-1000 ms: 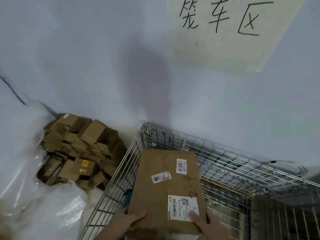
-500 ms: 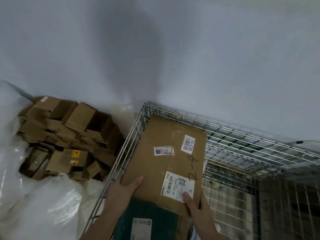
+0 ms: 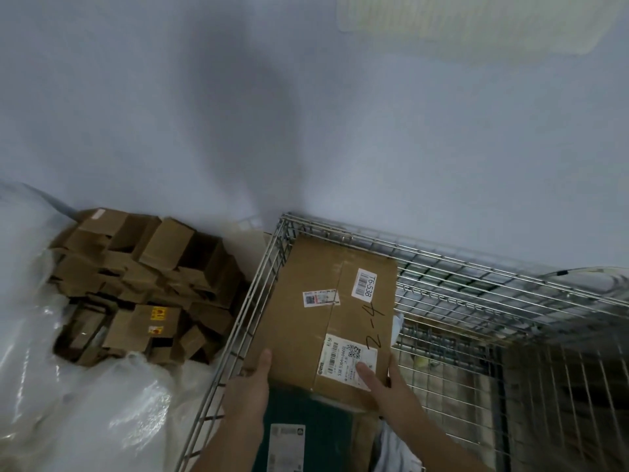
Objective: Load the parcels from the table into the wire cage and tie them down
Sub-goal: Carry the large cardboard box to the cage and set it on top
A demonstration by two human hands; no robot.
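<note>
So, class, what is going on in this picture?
A person is loading a brown cardboard parcel into the far left corner of a wire cage. The left hand and right hand press on its near edge. It lies partly on a dark green parcel. No tie-down shows yet. A heap of small cartons sits outside.

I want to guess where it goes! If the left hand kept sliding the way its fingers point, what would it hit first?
Probably the cardboard parcel: the left hand already rests on its near left edge, fingers pointing along it toward the wire cage corner. Depth is unclear.
</note>
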